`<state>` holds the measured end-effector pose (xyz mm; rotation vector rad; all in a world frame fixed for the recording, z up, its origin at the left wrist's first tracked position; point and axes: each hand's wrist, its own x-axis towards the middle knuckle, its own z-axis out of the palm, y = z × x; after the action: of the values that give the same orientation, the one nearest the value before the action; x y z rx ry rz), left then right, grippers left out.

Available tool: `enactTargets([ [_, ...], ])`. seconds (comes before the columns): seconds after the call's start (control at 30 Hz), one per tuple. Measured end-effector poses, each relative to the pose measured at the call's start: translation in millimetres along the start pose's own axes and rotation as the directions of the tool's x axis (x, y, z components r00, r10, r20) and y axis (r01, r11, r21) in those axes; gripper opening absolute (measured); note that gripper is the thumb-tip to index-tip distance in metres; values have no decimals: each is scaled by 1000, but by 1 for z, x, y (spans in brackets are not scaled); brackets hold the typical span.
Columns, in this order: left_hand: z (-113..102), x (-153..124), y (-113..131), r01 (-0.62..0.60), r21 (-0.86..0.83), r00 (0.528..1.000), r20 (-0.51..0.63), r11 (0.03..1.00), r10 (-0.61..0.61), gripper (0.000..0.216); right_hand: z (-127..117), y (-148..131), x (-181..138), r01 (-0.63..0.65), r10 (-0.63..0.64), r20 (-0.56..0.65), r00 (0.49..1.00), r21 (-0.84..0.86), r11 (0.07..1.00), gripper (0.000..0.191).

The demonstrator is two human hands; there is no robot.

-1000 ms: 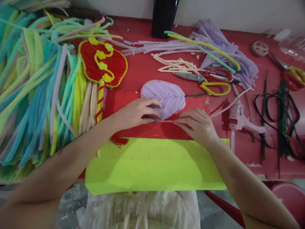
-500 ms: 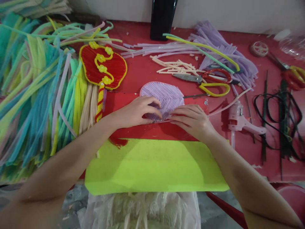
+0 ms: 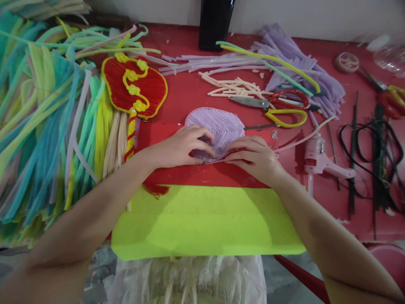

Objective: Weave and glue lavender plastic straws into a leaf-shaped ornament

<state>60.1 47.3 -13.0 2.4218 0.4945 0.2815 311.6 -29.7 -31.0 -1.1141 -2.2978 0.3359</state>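
We see both hands pressing a thin pink strip (image 3: 218, 161) along the near edge of the purple fan (image 3: 217, 126) on the red board (image 3: 158, 135). Left hand (image 3: 177, 147) and right hand (image 3: 256, 158) pinch it. Fan looks light, bendy; we'd hold the rim.

Both hands' fingers (image 3: 202, 141) on lilac woven fan (image 3: 215, 126), red board (image 3: 205, 173) beneath

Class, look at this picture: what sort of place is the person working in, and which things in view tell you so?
Most likely a handicraft worktable. Piles of coloured pipe-cleaner strips lie beside a finished red fan, with scissors and a glue gun nearby, while both hands press on a purple woven piece.
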Motion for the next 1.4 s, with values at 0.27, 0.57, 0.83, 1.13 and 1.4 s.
enactTargets([
  [0.27,0,-1,-2,-19,-12,1000,-6,1000,19,18,1,1,2,11,-11,-1,1000,-35,999,13],
  [0.57,2,-1,-5,-48,-25,998,-37,999,47,13,2,-1,4,17,-18,-24,1000,-45,999,12],
  [0.83,3,-3,-6,-70,-11,996,-54,997,69,11,4,1,2,-7,7,-5,1000,-63,998,13],
  [1.13,2,-3,-2,-79,41,995,-58,996,81,12,4,-2,4,-31,31,-3,1000,-47,998,11],
  [1.4,3,-3,-1,-71,66,996,-54,995,74,11,4,-5,6,-41,41,-7,999,-46,998,11],
])
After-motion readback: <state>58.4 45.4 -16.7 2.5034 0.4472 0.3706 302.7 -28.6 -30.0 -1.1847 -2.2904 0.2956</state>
